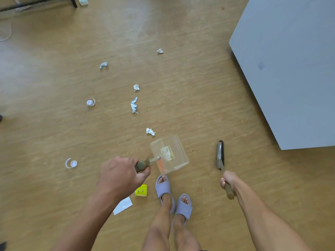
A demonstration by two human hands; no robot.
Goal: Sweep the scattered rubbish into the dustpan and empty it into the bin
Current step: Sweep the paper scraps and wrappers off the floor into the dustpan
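Note:
My left hand (121, 176) grips the olive handle of a clear plastic dustpan (170, 153), held above the wooden floor in front of my feet. My right hand (228, 181) grips the wooden handle of a small dark brush (220, 153), its head pointing away from me. Several crumpled paper scraps lie scattered ahead, the nearest (150, 131) just beyond the dustpan, others further off (134, 105) (136, 87) (103, 65) (159, 51). Two small white caps with strips (71, 163) (90, 102) lie to the left. A yellow wrapper (141, 191) and a white paper piece (123, 205) lie under my left arm. No bin is visible.
A grey cabinet or table (290, 69) fills the right side, its corner close to the brush. My feet in lilac slippers (174, 194) stand just behind the dustpan. A dark furniture leg (73, 1) and a white object (83, 0) sit at the top left.

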